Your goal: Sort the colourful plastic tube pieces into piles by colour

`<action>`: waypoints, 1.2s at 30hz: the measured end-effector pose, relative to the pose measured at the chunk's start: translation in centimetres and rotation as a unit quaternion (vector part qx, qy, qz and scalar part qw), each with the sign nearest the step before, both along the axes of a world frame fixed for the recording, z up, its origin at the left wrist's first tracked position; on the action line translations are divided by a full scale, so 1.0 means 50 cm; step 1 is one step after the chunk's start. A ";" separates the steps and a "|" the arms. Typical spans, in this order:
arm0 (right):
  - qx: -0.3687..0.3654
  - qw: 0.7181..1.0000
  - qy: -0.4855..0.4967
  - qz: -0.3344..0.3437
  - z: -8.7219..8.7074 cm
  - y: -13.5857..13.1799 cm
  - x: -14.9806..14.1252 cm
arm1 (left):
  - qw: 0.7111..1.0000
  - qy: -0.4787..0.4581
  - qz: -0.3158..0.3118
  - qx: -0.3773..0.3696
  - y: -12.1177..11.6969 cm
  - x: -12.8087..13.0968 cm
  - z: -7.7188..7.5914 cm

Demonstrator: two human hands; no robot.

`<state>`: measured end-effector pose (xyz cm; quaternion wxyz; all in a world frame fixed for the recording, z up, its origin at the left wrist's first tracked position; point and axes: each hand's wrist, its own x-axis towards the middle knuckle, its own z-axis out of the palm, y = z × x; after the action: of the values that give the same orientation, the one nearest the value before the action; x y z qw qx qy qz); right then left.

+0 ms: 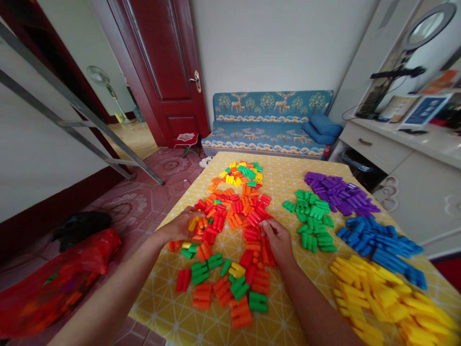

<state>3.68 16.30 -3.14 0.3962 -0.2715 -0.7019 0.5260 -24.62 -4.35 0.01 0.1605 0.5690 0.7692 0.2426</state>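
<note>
Left hand (186, 225) curls around a yellow plastic block (193, 223) — right hand (278, 238), fingers nearly together, touches red ribbed plastic blocks (255, 217) on the yellow patterned desk (284, 185) — its grip unclear.

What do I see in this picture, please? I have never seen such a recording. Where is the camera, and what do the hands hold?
There is no robot here. A person wears one camera on the head, looking forward and down, so both bare forearms enter from below.

On the yellow patterned tablecloth lie ribbed plastic pieces. At the person's right are piles of one colour: purple, green, blue and yellow. In the middle is a mixed spread, mostly red and orange.

The left hand seems to hold a yellow piece. The right hand's fingertips are at the red pieces; whether they grip one is unclear.
</note>
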 end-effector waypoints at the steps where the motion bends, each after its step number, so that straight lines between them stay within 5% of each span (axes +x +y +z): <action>1: 0.000 1.000 0.000 0.001 0.000 0.000 0.000 | 1.000 -0.017 0.021 0.012 0.009 0.003 -0.003; 7: -0.005 1.000 0.001 -0.001 0.003 0.000 0.001 | 0.948 -0.218 0.184 0.145 0.081 0.028 0.003; 13: 0.000 1.000 -0.003 -0.001 0.004 0.000 0.001 | 0.884 -0.351 0.234 0.202 0.138 0.090 0.039; 16: 0.027 1.000 -0.005 0.004 0.002 0.000 0.000 | 0.817 -0.496 0.209 0.207 0.159 0.137 0.066; 19: 0.066 0.998 -0.009 0.007 0.000 0.000 -0.002 | 0.786 -0.568 0.148 0.194 0.181 0.186 0.074; 21: 0.071 0.997 -0.007 0.010 0.004 -0.003 -0.004 | 0.791 -0.569 0.118 0.193 0.192 0.214 0.063; 29: -0.068 0.996 0.033 0.049 0.046 -0.034 -0.044 | 0.890 -0.412 -0.006 0.194 0.197 0.259 0.011; 33: -0.080 0.996 0.046 0.008 0.043 -0.038 -0.058 | 0.906 -0.382 -0.067 0.172 0.196 0.269 0.012; 36: -0.132 0.989 0.071 -0.014 0.039 -0.034 -0.053 | 0.900 -0.401 -0.051 0.160 0.199 0.270 0.007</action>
<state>1.02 14.59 -1.19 0.4127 -0.2937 -0.5924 0.6265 -11.11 5.59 0.36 0.3742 0.4798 0.5603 0.5619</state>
